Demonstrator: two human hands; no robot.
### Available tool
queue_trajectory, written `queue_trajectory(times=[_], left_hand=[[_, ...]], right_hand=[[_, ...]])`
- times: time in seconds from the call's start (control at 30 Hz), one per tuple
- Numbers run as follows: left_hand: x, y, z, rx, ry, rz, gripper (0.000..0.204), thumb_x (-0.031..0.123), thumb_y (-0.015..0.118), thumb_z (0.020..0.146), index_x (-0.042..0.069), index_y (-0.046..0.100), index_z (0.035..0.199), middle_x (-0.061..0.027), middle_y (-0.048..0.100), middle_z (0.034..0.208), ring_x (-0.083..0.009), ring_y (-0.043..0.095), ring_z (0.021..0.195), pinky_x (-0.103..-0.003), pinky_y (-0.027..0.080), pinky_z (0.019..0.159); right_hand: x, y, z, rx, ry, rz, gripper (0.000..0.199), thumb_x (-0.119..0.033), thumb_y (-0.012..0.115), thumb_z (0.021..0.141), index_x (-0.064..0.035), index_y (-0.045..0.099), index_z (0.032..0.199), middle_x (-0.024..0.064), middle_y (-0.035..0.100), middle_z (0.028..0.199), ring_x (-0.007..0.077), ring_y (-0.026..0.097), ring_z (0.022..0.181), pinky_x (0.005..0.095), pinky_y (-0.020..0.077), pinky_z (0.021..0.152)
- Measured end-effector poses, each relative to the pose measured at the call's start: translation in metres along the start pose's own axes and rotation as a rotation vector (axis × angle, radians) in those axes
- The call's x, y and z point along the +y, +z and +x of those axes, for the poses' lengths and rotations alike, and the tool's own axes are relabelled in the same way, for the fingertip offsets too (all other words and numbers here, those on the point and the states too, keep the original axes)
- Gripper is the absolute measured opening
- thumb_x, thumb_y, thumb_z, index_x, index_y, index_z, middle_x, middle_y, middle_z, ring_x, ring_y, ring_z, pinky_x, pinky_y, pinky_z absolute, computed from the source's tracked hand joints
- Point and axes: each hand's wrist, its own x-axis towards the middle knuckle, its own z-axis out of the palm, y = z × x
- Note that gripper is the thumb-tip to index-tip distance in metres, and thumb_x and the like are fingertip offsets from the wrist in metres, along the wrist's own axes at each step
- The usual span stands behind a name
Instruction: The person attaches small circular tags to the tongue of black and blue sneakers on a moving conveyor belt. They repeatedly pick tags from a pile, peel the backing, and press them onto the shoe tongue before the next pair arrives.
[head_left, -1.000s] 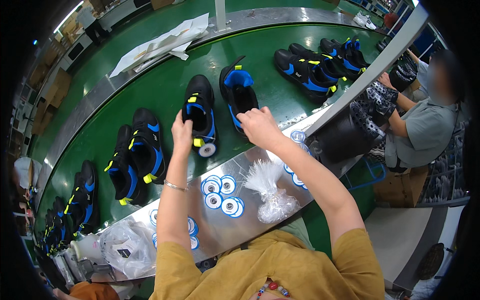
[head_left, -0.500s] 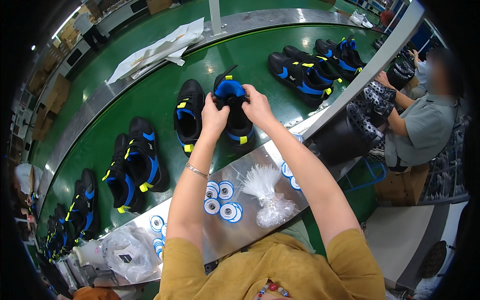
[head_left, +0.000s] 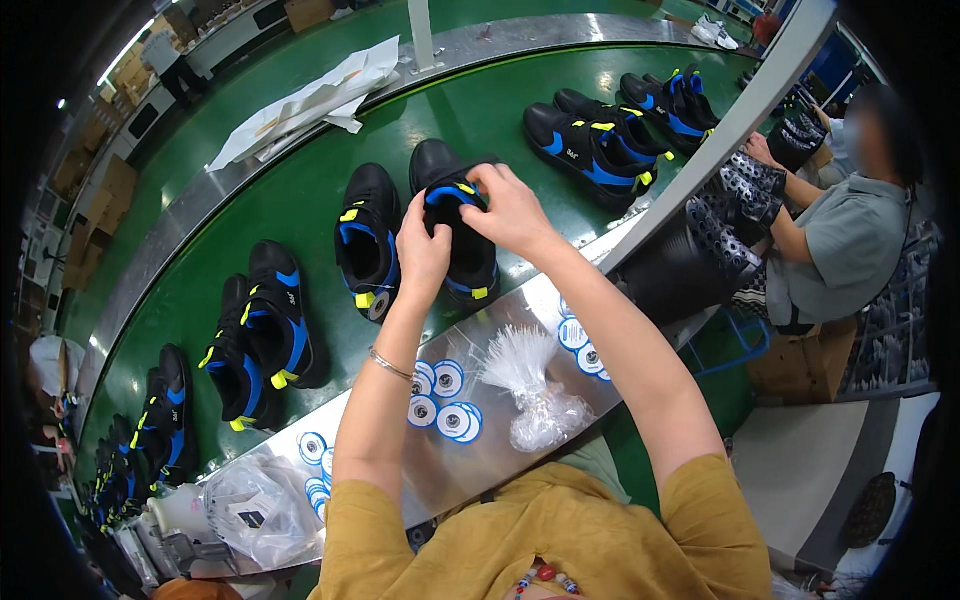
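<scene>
In front of me stands a black shoe [head_left: 470, 262] with blue lining and yellow-green tabs, toe pointing away. My left hand [head_left: 424, 245] grips the left side of its opening. On the other side, my right hand [head_left: 508, 210] has its fingers closed at the tongue and strap, the thumb reaching into the opening. Both hands partly cover the shoe's upper. Its matching black shoe [head_left: 368, 225] sits just to the left, with a round tag [head_left: 379, 306] at the heel beside my left wrist.
Pairs of similar shoes line the green belt at left [head_left: 290, 315] and right [head_left: 590, 150]. On the metal ledge [head_left: 500, 470] lie round blue-edged tags [head_left: 450, 380], a bundle of clear plastic fasteners [head_left: 540, 400] and a plastic bag [head_left: 262, 515]. A slanted post [head_left: 725, 130] and a seated co-worker [head_left: 850, 230] are right.
The raised tongue and strap have come down toward the toe, which now shows. My right hand has shifted over the opening. A round tag now shows at the left shoe's heel.
</scene>
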Motion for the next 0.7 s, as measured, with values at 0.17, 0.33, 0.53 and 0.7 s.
queue_trajectory(times=[0.17, 0.33, 0.53, 0.7], left_hand=[[0.006, 0.004, -0.006, 0.022, 0.133, 0.018, 0.06, -0.003, 0.052, 0.078, 0.001, 0.038, 0.136, -0.0249, 0.055, 0.12, -0.0422, 0.059, 0.107, -0.043, 0.048, 0.09], [0.006, 0.007, -0.02, 0.186, 0.337, 0.131, 0.062, -0.009, 0.051, 0.08, 0.007, 0.036, 0.138, -0.0228, 0.044, 0.127, -0.0423, 0.058, 0.105, -0.044, 0.052, 0.086], [-0.003, 0.007, -0.014, 0.104, 0.402, 0.439, 0.013, -0.002, 0.055, 0.08, -0.002, 0.059, 0.092, -0.0275, 0.054, 0.12, -0.0432, 0.06, 0.1, -0.048, 0.053, 0.081], [-0.007, 0.006, -0.019, 0.054, 0.312, 0.386, 0.011, 0.002, 0.055, 0.081, -0.003, 0.06, 0.09, -0.0301, 0.054, 0.122, -0.0441, 0.06, 0.099, -0.047, 0.052, 0.083]], right_hand=[[-0.009, 0.01, 0.006, -0.056, -0.078, -0.211, 0.026, -0.005, 0.061, 0.076, -0.0123, 0.064, 0.101, 0.017, 0.059, 0.098, 0.038, 0.061, 0.089, 0.0464, 0.0499, 0.075], [-0.001, -0.001, 0.003, -0.135, -0.305, -0.328, 0.022, 0.003, 0.057, 0.074, -0.0102, 0.068, 0.088, 0.0165, 0.059, 0.095, 0.0356, 0.062, 0.088, 0.0456, 0.0497, 0.073], [0.003, 0.0, 0.004, -0.159, -0.286, -0.332, 0.023, 0.004, 0.058, 0.074, -0.0092, 0.067, 0.09, 0.016, 0.059, 0.095, 0.0348, 0.062, 0.088, 0.0447, 0.0498, 0.073], [0.004, 0.005, 0.005, -0.149, -0.314, -0.319, 0.024, 0.002, 0.059, 0.075, -0.0088, 0.067, 0.096, 0.0154, 0.059, 0.096, 0.0341, 0.062, 0.09, 0.0435, 0.0505, 0.074]])
